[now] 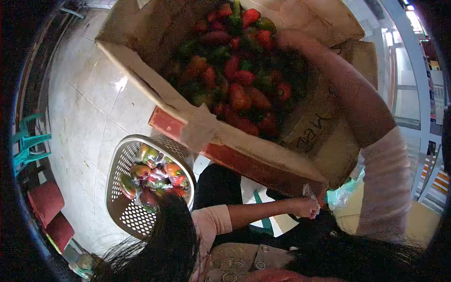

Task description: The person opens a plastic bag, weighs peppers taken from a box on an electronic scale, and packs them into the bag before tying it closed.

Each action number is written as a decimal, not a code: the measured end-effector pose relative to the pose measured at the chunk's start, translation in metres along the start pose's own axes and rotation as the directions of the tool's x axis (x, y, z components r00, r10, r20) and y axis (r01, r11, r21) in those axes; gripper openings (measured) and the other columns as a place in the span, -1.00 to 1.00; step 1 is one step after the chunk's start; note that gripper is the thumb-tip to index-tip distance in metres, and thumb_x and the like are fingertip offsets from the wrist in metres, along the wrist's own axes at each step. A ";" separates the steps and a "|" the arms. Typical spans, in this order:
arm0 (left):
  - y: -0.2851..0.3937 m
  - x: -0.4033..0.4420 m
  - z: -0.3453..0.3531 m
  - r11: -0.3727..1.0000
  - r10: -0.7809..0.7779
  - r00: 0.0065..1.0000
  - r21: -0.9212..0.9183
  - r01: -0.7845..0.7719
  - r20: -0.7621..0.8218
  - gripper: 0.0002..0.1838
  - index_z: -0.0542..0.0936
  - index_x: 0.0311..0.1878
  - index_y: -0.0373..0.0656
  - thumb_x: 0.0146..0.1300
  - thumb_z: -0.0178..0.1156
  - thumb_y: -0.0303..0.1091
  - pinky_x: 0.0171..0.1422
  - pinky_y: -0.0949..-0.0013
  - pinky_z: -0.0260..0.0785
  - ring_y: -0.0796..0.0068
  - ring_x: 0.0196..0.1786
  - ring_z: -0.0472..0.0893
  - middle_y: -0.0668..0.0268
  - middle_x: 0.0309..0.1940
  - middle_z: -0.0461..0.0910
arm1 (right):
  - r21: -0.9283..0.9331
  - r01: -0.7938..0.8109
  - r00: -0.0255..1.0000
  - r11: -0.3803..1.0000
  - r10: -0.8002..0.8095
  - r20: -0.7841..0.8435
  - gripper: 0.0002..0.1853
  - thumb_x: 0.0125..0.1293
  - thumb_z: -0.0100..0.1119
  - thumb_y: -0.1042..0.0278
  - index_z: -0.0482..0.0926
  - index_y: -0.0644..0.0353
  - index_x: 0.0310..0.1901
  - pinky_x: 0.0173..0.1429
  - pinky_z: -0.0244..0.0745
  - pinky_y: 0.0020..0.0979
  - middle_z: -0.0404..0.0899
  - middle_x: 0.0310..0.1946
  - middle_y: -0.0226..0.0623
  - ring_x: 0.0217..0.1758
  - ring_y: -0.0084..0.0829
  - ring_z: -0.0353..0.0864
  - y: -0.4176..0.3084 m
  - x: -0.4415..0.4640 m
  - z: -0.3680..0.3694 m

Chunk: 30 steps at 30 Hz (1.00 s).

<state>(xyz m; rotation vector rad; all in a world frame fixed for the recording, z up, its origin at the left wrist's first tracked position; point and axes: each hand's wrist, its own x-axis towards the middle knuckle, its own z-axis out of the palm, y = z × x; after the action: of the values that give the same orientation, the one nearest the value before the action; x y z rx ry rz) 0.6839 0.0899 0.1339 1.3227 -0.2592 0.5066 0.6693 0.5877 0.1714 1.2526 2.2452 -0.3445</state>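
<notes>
A large cardboard box (263, 162) stands tilted in front of me, its inside full of red, orange and green peppers (239, 98). My right hand (293, 42) reaches into the far side of the box, at the edge of the peppers. It is dim and smeared, and its fingers do not show clearly. Low by the near edge of the box, my left hand (307, 207) is closed in a fist on a piece of clear plastic (307, 191), which sticks up above the fingers.
On the tiled floor to the left sits a beige plastic basket (112, 174) holding several plastic-wrapped peppers (157, 174). Clear greenish plastic (345, 193) lies right of my left hand. Red seats (45, 202) and a green plastic stool (30, 143) stand at the far left.
</notes>
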 end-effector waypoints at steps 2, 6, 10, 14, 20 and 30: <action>-0.010 0.002 0.010 0.995 -0.075 0.995 -0.070 0.070 -0.068 -0.94 0.50 -0.49 -0.21 0.00 0.04 -0.51 -0.28 0.24 0.35 0.31 -0.39 0.52 0.21 -0.51 0.51 | 0.128 -0.067 0.997 0.990 0.062 0.046 -0.69 0.08 0.11 0.32 0.58 0.18 -0.11 -0.36 0.50 -0.21 0.60 -0.32 -0.06 -0.29 -0.28 0.62 0.022 0.008 0.015; -0.007 0.000 0.006 0.974 -0.179 0.983 -0.131 0.182 0.039 -0.96 0.42 -0.43 -0.20 0.11 -0.01 -0.49 -0.21 0.26 0.31 0.33 -0.38 0.43 0.24 -0.49 0.43 | 0.315 -0.184 0.983 0.931 0.166 0.083 -0.65 0.12 0.11 0.22 0.54 0.18 -0.06 -0.44 0.51 -0.27 0.60 -0.29 -0.15 -0.28 -0.30 0.61 -0.019 -0.041 -0.026; -0.028 0.005 0.016 0.953 -0.269 0.962 -0.157 0.260 -0.041 -0.95 0.45 -0.45 -0.22 0.09 0.02 -0.49 -0.27 0.24 0.33 0.33 -0.40 0.47 0.21 -0.50 0.47 | 0.463 0.051 0.998 0.885 -0.061 0.008 -0.58 0.08 0.20 0.15 0.53 0.20 -0.06 -0.37 0.57 -0.25 0.59 -0.24 -0.24 -0.22 -0.34 0.60 -0.024 -0.065 -0.073; -0.030 0.004 0.016 0.983 -0.178 0.963 -0.091 0.162 -0.203 -0.94 0.53 -0.47 -0.26 -0.01 0.10 -0.48 -0.40 0.24 0.36 0.35 -0.49 0.54 0.18 -0.57 0.54 | 0.754 0.033 0.949 0.656 0.216 -0.229 -0.61 0.11 0.20 0.14 0.51 0.21 -0.08 -0.20 0.51 -0.25 0.56 -0.24 -0.23 -0.20 -0.34 0.57 -0.066 -0.051 -0.103; -0.026 0.010 0.016 0.986 -0.151 0.944 -0.110 0.124 -0.293 -0.91 0.51 -0.48 -0.27 -0.01 0.13 -0.44 -0.39 0.19 0.36 0.32 -0.53 0.53 0.15 -0.58 0.54 | -0.189 0.302 0.570 0.935 -0.335 -0.750 -0.61 0.28 0.02 0.18 0.45 0.19 0.07 0.04 0.45 -0.23 0.56 -0.13 -0.11 -0.11 -0.08 0.56 -0.137 0.014 -0.075; -0.030 0.014 0.011 0.983 -0.173 0.928 -0.002 0.182 -0.329 -0.86 0.49 -0.58 -0.29 0.01 0.11 -0.44 -0.41 0.14 0.32 0.26 -0.50 0.55 0.07 -0.62 0.51 | -0.037 0.310 0.898 0.950 -0.305 -0.319 -0.70 0.20 0.05 0.22 0.60 0.16 -0.12 -0.03 0.50 -0.28 0.60 -0.15 -0.15 -0.06 -0.19 0.59 -0.164 0.028 -0.057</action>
<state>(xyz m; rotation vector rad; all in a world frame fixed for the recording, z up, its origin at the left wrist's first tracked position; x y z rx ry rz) 0.7115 0.0769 0.1173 1.2522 0.1442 0.5685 0.5001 0.5456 0.1959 1.0148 2.7359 -0.2889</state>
